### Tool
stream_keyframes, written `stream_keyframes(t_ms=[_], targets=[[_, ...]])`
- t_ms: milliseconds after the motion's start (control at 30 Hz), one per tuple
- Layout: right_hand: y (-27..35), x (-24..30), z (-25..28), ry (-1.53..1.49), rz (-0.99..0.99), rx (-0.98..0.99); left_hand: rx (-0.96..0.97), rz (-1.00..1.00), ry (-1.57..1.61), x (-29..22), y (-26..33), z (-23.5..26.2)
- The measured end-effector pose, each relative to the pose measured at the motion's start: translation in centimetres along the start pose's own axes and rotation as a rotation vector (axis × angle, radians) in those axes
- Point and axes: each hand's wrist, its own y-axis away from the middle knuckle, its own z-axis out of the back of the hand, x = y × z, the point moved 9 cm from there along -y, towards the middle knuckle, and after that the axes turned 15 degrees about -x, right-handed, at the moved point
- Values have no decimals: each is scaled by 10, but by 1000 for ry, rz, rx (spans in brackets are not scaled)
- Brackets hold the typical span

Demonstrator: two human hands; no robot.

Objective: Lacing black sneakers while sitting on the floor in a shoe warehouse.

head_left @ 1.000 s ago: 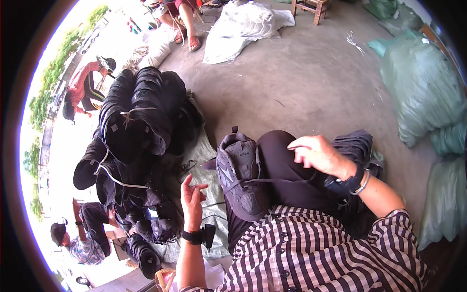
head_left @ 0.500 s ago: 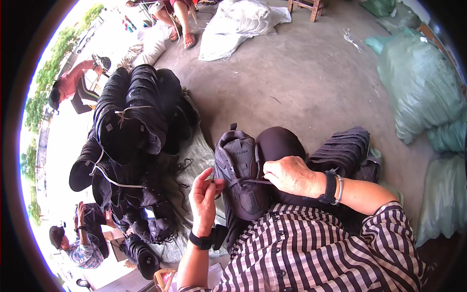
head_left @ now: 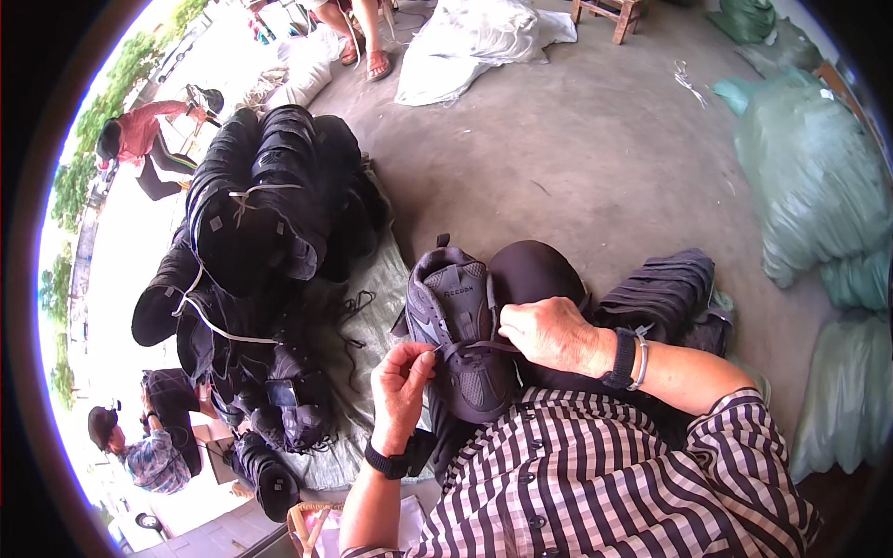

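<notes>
A dark grey shoe upper (head_left: 476,383) rests on my lap, its pull tab pointing away from me and its toe toward my shirt. A dark shoelace (head_left: 479,347) runs across its front. On the left, my left hand (head_left: 398,389) is closed, thumb and forefinger pinching one part of the lace beside the upper. My right hand (head_left: 551,335) grips the lace on the other side, its fingers curled and the held end hidden. The lace between the hands crosses just above the mesh toe.
Bundles of black shoe uppers (head_left: 251,242), tied with white cord, are heaped at left on a pale sheet (head_left: 391,298). Another stack of uppers (head_left: 665,288) lies right of my knee. Green sacks (head_left: 805,177) line the right side. Other people sit or bend at the far left and top.
My left hand has closed from loosely spread fingers into a tighter pinch beside the upper. The right hand has shifted slightly left. The whole view has moved a little.
</notes>
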Motion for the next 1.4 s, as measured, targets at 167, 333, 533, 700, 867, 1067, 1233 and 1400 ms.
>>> stream_keyframes(t_ms=[167, 333, 533, 700, 867, 1067, 1233, 1400], targets=[[-1, 9, 2, -109, -41, 0, 39, 62, -28, 8, 1, -2], [2, 0, -13, -226, -121, 200, 42, 34, -54, 10, -4, -14], [-2, -2, 5, -285, -166, 186, 81, 156, -110, 8, -11, -19], [-12, 11, 27, 4, 75, 33, 84, 196, -113, -1, -21, -27], [-22, 28, 41, 144, 351, -125, 136, -584, -746, -68, -19, -47], [-21, 36, 22, 140, 515, -1, 363, -1299, -887, -111, 13, -74], [-28, 30, 5, -5, 421, 167, 678, -1312, -1134, -92, 0, -84], [-29, 17, -9, -66, 215, 316, 836, -1132, -1152, -83, -6, -91]])
